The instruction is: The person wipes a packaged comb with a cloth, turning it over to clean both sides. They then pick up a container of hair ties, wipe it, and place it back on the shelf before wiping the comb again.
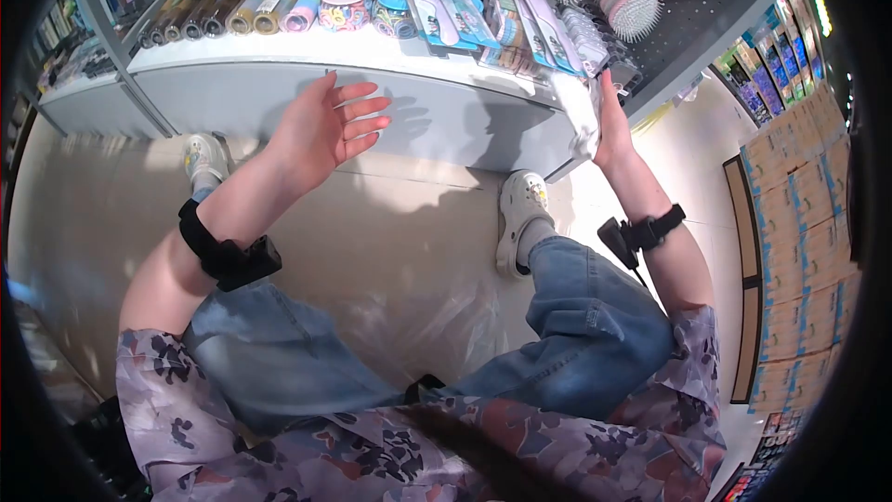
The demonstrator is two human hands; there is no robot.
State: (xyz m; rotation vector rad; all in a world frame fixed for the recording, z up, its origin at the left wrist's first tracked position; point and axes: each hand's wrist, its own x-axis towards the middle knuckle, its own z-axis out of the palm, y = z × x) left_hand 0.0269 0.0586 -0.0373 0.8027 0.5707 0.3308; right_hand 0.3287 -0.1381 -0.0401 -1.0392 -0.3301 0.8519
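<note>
My left hand (321,128) hovers open, fingers spread, in front of the white shelf base (279,93), holding nothing. My right hand (613,125) grips a white cloth (581,116) pressed against the right end of the shelf edge, just below packaged combs and brushes (539,28). Black bands with small devices sit on both wrists.
The shelf carries hairbrushes (632,0), tubs of hair ties (346,2) and tube-shaped packs (251,5). Stacked cardboard boxes (799,186) stand at the right. My legs in jeans and white clogs (520,214) rest on the pale floor. A second shelf unit (84,84) stands left.
</note>
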